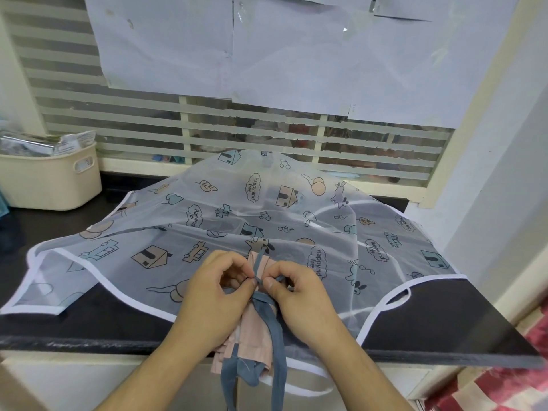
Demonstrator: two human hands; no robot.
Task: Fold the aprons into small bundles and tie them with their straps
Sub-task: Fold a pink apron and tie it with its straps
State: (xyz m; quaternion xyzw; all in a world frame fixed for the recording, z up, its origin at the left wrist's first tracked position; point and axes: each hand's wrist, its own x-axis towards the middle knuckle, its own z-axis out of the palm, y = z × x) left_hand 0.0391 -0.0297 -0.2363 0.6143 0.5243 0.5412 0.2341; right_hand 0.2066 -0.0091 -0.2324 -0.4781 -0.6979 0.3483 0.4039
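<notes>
Head view: pink apron bundle [252,330] already folded small, under both hands at desk [444,321] edge. Left hand [219,292] and right hand [299,295] each pinching blue strap [261,280], knot apparently underway. Beyond, printed translucent apron [267,212] still spread unfolded.

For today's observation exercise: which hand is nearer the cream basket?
Left. The left hand pinches the blue strap on the side towards the cream basket; the right hand lies farther away.
</notes>
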